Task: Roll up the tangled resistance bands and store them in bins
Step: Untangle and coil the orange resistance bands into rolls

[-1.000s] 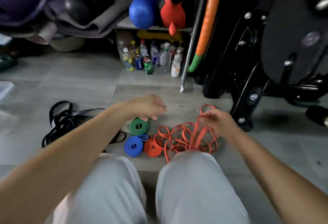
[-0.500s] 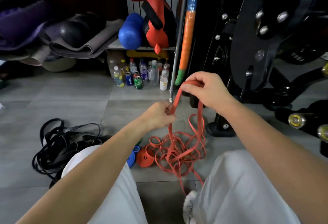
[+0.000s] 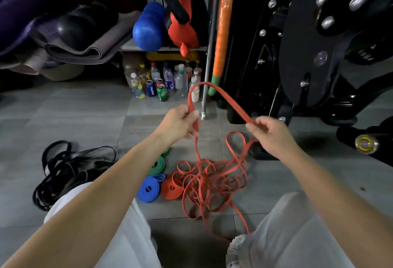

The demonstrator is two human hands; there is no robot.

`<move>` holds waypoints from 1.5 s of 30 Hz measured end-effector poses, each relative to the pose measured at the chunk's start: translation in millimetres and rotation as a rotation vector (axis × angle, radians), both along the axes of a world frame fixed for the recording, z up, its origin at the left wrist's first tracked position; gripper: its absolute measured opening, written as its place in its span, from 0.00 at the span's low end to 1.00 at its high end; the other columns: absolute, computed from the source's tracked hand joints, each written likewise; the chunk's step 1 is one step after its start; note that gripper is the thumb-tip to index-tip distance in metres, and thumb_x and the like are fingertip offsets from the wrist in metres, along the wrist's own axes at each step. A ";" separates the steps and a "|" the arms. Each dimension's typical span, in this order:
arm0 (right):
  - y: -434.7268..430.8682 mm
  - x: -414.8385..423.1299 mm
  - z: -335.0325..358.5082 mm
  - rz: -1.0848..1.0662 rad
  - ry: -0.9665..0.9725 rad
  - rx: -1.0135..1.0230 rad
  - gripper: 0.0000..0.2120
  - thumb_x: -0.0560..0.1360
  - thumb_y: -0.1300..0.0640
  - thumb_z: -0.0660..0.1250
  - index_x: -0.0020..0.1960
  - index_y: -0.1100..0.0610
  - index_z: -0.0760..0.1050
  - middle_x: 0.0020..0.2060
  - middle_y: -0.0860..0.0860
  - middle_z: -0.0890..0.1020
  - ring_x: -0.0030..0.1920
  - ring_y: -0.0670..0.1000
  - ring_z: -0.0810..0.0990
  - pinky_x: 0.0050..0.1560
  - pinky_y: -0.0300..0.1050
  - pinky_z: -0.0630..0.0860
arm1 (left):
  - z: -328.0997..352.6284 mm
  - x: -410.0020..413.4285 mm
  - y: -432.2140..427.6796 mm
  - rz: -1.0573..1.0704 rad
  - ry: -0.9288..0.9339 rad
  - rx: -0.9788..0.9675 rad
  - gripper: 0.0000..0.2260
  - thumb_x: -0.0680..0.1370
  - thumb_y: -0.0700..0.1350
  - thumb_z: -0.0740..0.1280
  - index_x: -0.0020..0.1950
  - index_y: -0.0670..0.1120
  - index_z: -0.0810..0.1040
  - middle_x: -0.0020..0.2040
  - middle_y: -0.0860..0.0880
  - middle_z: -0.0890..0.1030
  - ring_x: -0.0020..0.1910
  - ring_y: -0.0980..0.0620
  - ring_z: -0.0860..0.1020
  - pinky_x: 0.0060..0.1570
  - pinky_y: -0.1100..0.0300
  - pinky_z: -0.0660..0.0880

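Grey floor tiles (image 3: 85, 114) fill the middle of a crowded gym storage corner. At the far side a low shelf (image 3: 129, 46) carries a blue roller (image 3: 148, 27) and a red bag (image 3: 185, 21), with plastic bottles and cans (image 3: 161, 82) crowded on the floor beneath it. Folded mats (image 3: 85, 52) and a black ball (image 3: 72, 30) are piled at the far left. A metal pole (image 3: 209, 44) and an orange padded bar (image 3: 223, 27) lean upright beside a black gym machine (image 3: 308, 44) on the right. The tangled red band (image 3: 212, 179) lies in a loose heap on the floor, near and between the person's knees in pale trousers (image 3: 95, 225), with one strand trailing toward the near right. Part of it is lifted clear: the left hand (image 3: 180, 123) has its grip clenched round one strand, the right hand (image 3: 270, 133) pinches another, and between them the band rises in an arch whose crown points up and away. The span runs left to right, and both ends drop steeply back to the heap. Just left of the heap sit three rolled bands: a red roll (image 3: 171, 188) touching it, a blue roll (image 3: 148, 190) beside that, and a green roll (image 3: 158, 164) slightly farther. A heap of black bands (image 3: 68, 170) lies on the floor at the left.
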State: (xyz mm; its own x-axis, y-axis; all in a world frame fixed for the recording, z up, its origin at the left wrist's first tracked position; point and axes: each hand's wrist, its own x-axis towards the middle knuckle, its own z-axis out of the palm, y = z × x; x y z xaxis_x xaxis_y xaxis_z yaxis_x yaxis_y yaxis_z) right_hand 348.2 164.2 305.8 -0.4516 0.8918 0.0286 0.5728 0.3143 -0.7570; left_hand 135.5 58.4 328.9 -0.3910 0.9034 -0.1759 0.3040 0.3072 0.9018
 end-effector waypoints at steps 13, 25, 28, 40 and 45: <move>-41.8 -45.6 2.6 0.207 -0.060 0.082 0.12 0.73 0.51 0.69 0.56 0.50 0.77 0.51 0.48 0.81 0.53 0.49 0.79 0.56 0.52 0.75 | 3.7 14.4 -11.5 -0.222 0.191 0.113 0.09 0.73 0.37 0.70 0.45 0.52 0.80 0.42 0.42 0.82 0.37 0.50 0.77 0.44 0.53 0.77; -62.3 -44.7 3.5 0.271 0.193 -0.160 0.10 0.68 0.49 0.74 0.48 0.40 0.80 0.47 0.44 0.84 0.51 0.43 0.82 0.61 0.50 0.75 | 20.3 14.7 -36.8 -0.094 0.022 0.169 0.08 0.71 0.36 0.73 0.42 0.49 0.81 0.37 0.49 0.81 0.33 0.56 0.78 0.45 0.57 0.80; -69.6 -49.5 5.2 0.338 0.258 -0.152 0.09 0.71 0.56 0.72 0.48 0.43 0.81 0.46 0.45 0.85 0.50 0.42 0.82 0.60 0.52 0.76 | 22.2 14.1 -40.5 -0.078 -0.149 0.226 0.09 0.71 0.32 0.71 0.44 0.45 0.81 0.35 0.46 0.82 0.32 0.55 0.80 0.40 0.61 0.80; -70.7 -29.4 38.1 0.432 0.148 -0.098 0.06 0.77 0.57 0.64 0.46 0.47 0.73 0.38 0.43 0.82 0.43 0.44 0.82 0.51 0.45 0.78 | 34.7 27.2 -54.1 -0.079 -0.526 0.279 0.05 0.72 0.34 0.68 0.46 0.41 0.78 0.34 0.47 0.83 0.33 0.55 0.81 0.37 0.66 0.79; -84.2 -23.4 41.4 0.493 0.250 -0.250 0.09 0.66 0.48 0.68 0.45 0.47 0.80 0.42 0.59 0.84 0.46 0.60 0.83 0.52 0.57 0.79 | 35.6 32.4 -70.6 -0.084 -0.514 0.290 0.10 0.65 0.40 0.70 0.46 0.42 0.79 0.34 0.47 0.83 0.32 0.54 0.81 0.37 0.65 0.79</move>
